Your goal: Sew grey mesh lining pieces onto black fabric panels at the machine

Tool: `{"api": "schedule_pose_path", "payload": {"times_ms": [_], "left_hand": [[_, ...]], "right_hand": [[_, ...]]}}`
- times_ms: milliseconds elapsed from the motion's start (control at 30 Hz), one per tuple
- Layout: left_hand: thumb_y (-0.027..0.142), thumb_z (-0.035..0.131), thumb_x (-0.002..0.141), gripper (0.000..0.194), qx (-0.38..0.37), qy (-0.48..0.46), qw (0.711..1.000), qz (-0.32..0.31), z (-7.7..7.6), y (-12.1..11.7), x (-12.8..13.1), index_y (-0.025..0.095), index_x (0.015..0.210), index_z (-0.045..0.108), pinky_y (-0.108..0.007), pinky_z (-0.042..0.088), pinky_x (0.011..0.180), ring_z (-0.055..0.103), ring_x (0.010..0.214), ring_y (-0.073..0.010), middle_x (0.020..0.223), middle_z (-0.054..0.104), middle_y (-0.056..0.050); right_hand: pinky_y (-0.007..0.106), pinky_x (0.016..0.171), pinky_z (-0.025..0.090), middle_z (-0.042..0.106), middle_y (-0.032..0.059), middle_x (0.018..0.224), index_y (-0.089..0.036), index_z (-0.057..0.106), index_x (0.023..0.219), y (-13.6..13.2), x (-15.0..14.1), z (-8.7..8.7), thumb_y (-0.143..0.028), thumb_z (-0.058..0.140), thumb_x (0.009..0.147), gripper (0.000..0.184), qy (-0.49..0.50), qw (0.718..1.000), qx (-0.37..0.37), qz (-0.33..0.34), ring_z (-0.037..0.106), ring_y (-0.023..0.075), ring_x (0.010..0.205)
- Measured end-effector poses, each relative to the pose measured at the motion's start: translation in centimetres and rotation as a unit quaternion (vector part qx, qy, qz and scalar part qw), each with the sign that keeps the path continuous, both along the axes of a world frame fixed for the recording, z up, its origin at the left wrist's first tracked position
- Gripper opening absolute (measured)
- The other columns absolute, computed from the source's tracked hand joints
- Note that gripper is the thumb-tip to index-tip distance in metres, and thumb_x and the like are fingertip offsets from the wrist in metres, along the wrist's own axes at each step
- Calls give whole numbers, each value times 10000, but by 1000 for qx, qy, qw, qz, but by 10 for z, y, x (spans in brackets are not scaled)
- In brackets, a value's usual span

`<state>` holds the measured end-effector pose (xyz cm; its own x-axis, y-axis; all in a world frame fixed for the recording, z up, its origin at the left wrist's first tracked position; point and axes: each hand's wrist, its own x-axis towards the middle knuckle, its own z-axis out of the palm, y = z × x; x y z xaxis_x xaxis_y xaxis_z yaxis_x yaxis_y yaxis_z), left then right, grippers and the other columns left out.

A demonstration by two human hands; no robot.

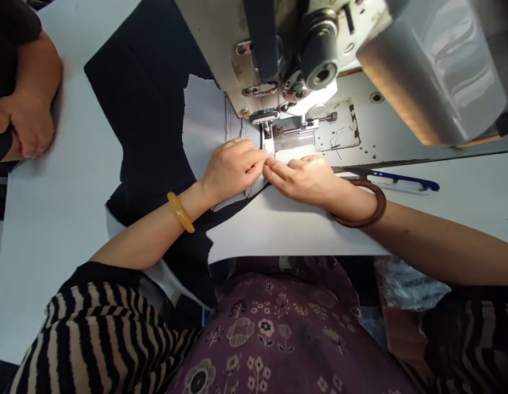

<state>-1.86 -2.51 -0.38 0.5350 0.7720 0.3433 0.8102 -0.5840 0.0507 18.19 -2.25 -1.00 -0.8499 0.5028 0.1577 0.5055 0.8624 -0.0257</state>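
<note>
Under the head of a sewing machine lies a dark fabric piece with a white and grey striped layer on top. My left hand rests on that layer, its fingers bent and pinching at the fabric edge just in front of the presser foot. My right hand meets it from the right, thumb and fingertips closed on the same edge. The fingertips of both hands nearly touch. What lies between them is mostly hidden, but it appears to be the fabric's edge.
Blue-handled scissors lie on the white table, right of my right wrist. Loose dark threads lie on the machine bed. At the left, another person's hands rest by the table edge. A grey machine cover overhangs the right.
</note>
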Motion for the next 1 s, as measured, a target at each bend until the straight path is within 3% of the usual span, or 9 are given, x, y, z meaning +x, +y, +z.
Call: {"api": "schedule_pose_path", "payload": {"times_ms": [133, 267, 533, 667, 833, 1000], "left_hand": [[213, 507, 879, 230, -16, -47, 999, 13, 4, -4, -1, 235, 873, 737, -249, 474, 627, 588, 604, -114, 687, 698, 15], [230, 543, 872, 196, -28, -47, 998, 30, 9, -5, -3, 249, 866, 738, -253, 471, 592, 571, 543, -108, 647, 696, 28], [202, 519, 866, 233, -38, 23, 999, 14, 12, -9, 1, 225, 872, 751, -273, 443, 600, 609, 631, -141, 727, 696, -12], [197, 481, 884, 255, -54, 56, 997, -7, 12, -11, 2, 200, 874, 737, -276, 433, 609, 612, 692, -149, 842, 687, -40], [248, 478, 907, 259, -4, 54, 997, -58, 4, -11, 0, 180, 859, 724, -293, 464, 664, 604, 727, -162, 875, 677, -62], [220, 461, 922, 295, 22, 33, 997, -63, -4, -7, 2, 168, 745, 691, -289, 472, 680, 603, 719, -148, 894, 691, -63]], "right_hand": [[307, 520, 126, 544, 21, 675, -164, 636, 810, -8, 2, 0, -82, 216, 954, 452, 46, 999, 3, 14, 142, 121, 519], [300, 519, 130, 426, 1, 597, -152, 611, 767, -9, 3, -5, -42, 236, 916, 419, 63, 998, 0, 20, 96, 125, 528], [282, 531, 185, 538, 35, 665, -123, 639, 877, -5, 5, 0, -6, 244, 887, 412, -17, 997, -26, 64, 252, 110, 503], [283, 516, 169, 551, 25, 629, -129, 635, 878, -5, 6, 1, -3, 275, 867, 382, -51, 997, -44, 38, 237, 104, 476], [292, 510, 139, 538, 17, 574, -130, 628, 844, -5, 7, -7, -62, 313, 890, 326, -19, 999, -28, 23, 249, 96, 452], [298, 509, 116, 522, 10, 547, -141, 612, 789, -5, 9, -13, -93, 334, 900, 302, 7, 1000, -2, 17, 250, 94, 442]]}}
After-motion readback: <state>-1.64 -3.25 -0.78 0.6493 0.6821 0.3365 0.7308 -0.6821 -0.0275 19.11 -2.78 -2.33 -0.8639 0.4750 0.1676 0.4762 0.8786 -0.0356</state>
